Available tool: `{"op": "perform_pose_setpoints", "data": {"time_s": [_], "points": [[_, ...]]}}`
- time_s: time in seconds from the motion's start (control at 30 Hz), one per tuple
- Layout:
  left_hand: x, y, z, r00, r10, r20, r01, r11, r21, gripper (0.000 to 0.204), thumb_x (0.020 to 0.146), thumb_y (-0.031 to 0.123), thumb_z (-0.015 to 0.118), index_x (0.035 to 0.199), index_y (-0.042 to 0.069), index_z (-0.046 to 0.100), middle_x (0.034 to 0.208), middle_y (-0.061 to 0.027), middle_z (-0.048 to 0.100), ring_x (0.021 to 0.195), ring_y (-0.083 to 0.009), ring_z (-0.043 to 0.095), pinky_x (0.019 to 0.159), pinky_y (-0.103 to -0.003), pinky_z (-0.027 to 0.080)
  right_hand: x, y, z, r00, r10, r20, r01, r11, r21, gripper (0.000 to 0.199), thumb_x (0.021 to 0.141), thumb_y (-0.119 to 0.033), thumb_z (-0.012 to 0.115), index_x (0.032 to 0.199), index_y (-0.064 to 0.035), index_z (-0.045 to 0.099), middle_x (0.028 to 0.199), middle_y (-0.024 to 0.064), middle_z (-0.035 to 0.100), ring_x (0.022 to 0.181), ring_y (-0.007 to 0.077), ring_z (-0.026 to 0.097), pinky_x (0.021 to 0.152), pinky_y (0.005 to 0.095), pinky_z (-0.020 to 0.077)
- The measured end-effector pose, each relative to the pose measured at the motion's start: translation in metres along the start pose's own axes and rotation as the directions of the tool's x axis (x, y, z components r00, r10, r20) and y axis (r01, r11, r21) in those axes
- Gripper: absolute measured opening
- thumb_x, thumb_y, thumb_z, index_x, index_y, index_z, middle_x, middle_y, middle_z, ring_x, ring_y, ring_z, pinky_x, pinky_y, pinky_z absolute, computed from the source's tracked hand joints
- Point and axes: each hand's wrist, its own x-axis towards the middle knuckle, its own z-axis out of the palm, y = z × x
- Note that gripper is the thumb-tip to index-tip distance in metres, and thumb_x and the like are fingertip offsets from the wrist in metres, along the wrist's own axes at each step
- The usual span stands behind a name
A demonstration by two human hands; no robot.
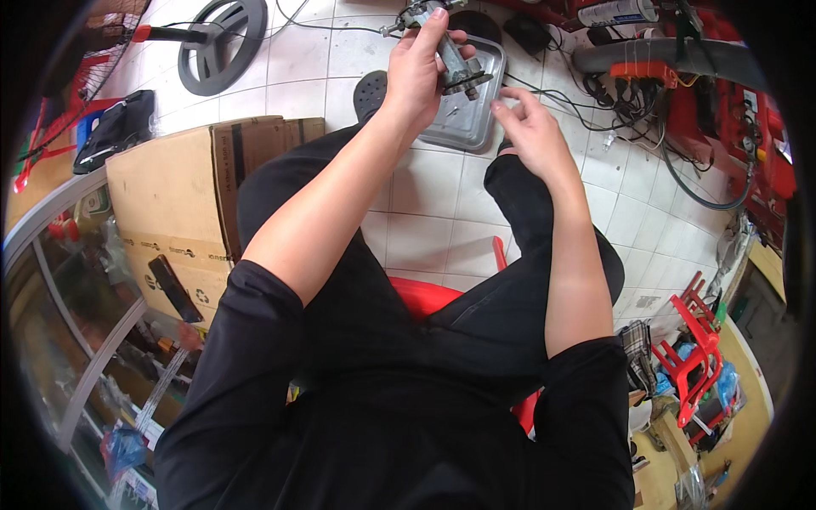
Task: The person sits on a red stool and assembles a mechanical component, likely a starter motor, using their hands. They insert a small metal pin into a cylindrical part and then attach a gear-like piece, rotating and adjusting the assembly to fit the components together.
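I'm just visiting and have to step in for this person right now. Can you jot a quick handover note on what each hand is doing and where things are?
Left hand: fingers closed around a grey metal part, held up over the metal tray on the tiled floor.
Right hand: holds nothing, fingers loosely curled just right of the part, above the tray's edge.
Done: part lifted clear of the tray.
Left: cannot tell from this view; the part's far end is hidden by the hand.

Grey metal part, upright, above tray
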Motion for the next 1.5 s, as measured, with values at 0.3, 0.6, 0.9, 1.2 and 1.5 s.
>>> {"op": "perform_pose_setpoints", "data": {"time_s": [0.3,0.6,0.9,1.2,1.5], "points": [[-0.003,0.001,0.010,0.983,-0.158,0.093,0.174,0.964,-0.201,0.041,0.089,0.043,0.055,0.111,0.008,0.053,0.093,-0.0069,0.063,0.074,-0.0125,0.062,0.063,-0.028,0.052,-0.006,-0.005,-0.002,0.995,-0.010,-0.100,-0.035,0.898,-0.438,0.045,0.081,-0.036,0.062,0.111,-0.0034,0.058,0.086,0.0201,0.065,0.085,0.0363,0.063,0.076,0.0432,0.0486],[-0.014,0.009,0.026,0.962,-0.229,0.151,0.250,0.957,-0.145,0.036,0.090,0.040,0.056,0.106,0.008,0.055,0.088,-0.0068,0.064,0.071,-0.0113,0.063,0.060,-0.027,0.053,-0.001,0.060,0.033,0.997,0.078,0.019,-0.055,0.837,-0.544,0.046,0.080,-0.042,0.061,0.109,-0.0062,0.057,0.094,0.0186,0.064,0.093,0.0353,0.061,0.081,0.0422,0.0472],[0.006,0.018,0.019,0.979,-0.202,-0.018,0.192,0.950,-0.248,0.040,0.084,0.043,0.063,0.102,0.009,0.052,0.085,-0.0091,0.062,0.068,-0.0163,0.061,0.060,-0.030,0.052,0.050,0.106,0.049,0.954,0.274,0.121,-0.140,0.764,-0.630,0.038,0.082,-0.038,0.058,0.105,-0.0071,0.060,0.104,0.0182,0.063,0.101,0.0345,0.058,0.086,0.0416,0.0459],[0.039,0.030,-0.023,0.960,-0.207,-0.188,0.154,0.953,-0.263,0.038,0.089,0.041,0.056,0.100,0.005,0.052,0.089,-0.0086,0.058,0.081,-0.0182,0.059,0.075,-0.030,0.051,0.127,0.193,0.107,0.983,0.139,0.120,-0.008,0.686,-0.727,0.029,0.085,-0.017,0.047,0.111,-0.0109,0.056,0.103,0.0160,0.060,0.098,0.0337,0.058,0.082,0.0457,0.0457],[0.059,0.025,-0.017,0.869,-0.320,-0.378,0.222,0.934,-0.281,0.047,0.090,0.043,0.053,0.107,-0.001,0.055,0.094,-0.0102,0.062,0.080,-0.0189,0.061,0.075,-0.032,0.050,0.179,0.219,0.157,0.994,-0.083,0.073,0.110,0.666,-0.738,0.027,0.085,-0.016,0.048,0.109,-0.0194,0.059,0.097,0.0116,0.059,0.093,0.0298,0.060,0.080,0.0446,0.0437]]}}
